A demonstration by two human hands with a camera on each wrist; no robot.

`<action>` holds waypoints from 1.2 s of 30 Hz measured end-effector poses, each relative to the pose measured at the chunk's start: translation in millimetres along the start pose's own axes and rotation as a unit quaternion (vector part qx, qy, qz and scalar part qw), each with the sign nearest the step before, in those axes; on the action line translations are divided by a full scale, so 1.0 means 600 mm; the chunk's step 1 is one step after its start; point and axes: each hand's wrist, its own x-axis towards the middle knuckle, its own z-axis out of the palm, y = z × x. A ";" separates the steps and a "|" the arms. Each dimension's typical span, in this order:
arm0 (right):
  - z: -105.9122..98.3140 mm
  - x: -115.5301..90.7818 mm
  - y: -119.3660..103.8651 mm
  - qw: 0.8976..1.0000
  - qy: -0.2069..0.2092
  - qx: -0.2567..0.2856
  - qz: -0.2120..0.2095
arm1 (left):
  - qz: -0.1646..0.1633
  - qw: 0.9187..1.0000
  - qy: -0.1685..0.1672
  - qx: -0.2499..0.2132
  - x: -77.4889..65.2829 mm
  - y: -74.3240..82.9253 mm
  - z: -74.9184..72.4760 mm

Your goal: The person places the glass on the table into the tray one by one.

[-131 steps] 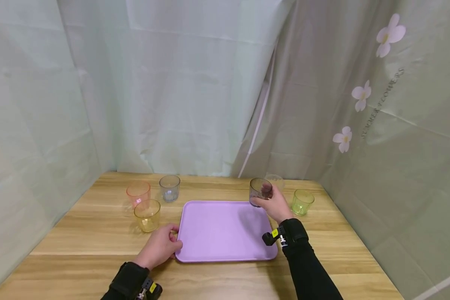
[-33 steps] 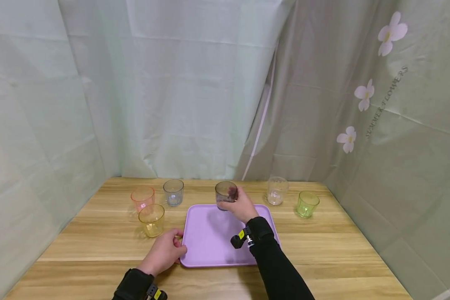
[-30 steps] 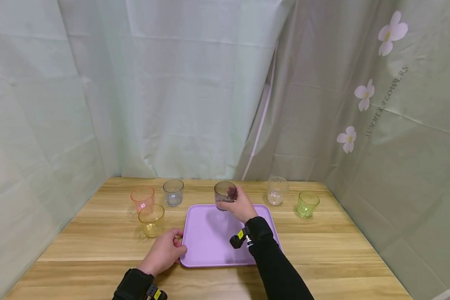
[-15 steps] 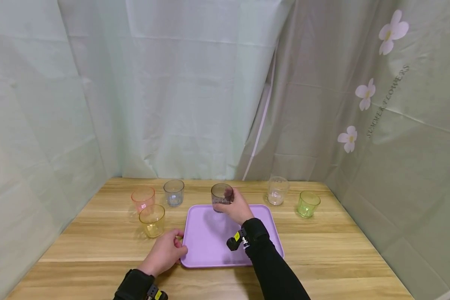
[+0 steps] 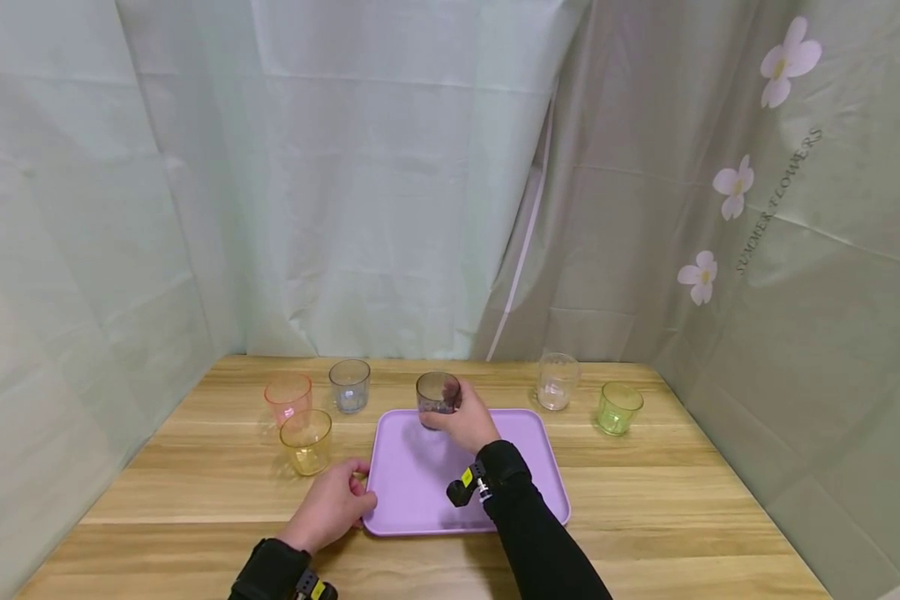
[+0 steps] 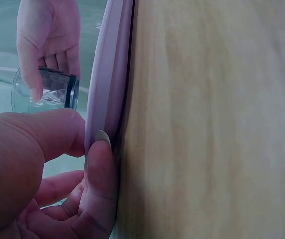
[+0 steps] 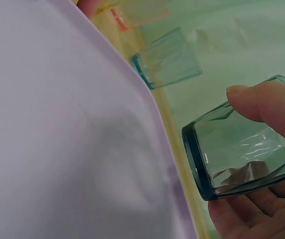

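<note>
My right hand (image 5: 468, 423) grips a smoky grey glass (image 5: 433, 393) from its right side, above the back part of a purple tray (image 5: 412, 500). The right wrist view shows the same glass (image 7: 246, 154) apart from the tray, with a soft shadow on the tray surface. At the tray's left edge is my left hand (image 5: 328, 505). In the left wrist view its thumb and a finger pinch the tray rim (image 6: 105, 74). A yellow glass (image 5: 306, 446) stands just beyond the left hand.
Left of the tray stand a pinkish-orange glass (image 5: 288, 402) and a blue-grey glass (image 5: 350, 387). A clear glass (image 5: 557, 383) and a green glass (image 5: 618, 410) stand back right. Curtains (image 5: 390, 208) close off the wooden table's (image 5: 660, 517) back and sides.
My right hand has carried the smoky glass leftward from the tray's back right corner, slightly lower and nearer lately. The clear glass behind it has come into full view. My left hand keeps its hold.
</note>
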 end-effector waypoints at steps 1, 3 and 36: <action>0.001 -0.001 0.000 1.000 0.001 -0.002 0.001 | -0.001 1.000 0.000 0.000 0.000 0.000 0.000; 0.004 -0.002 0.001 1.000 0.002 0.002 0.002 | -0.003 1.000 0.000 0.000 0.000 0.000 0.000; 0.067 0.008 0.027 1.000 -0.011 0.011 0.003 | 0.004 1.000 0.006 -0.003 -0.003 0.000 0.000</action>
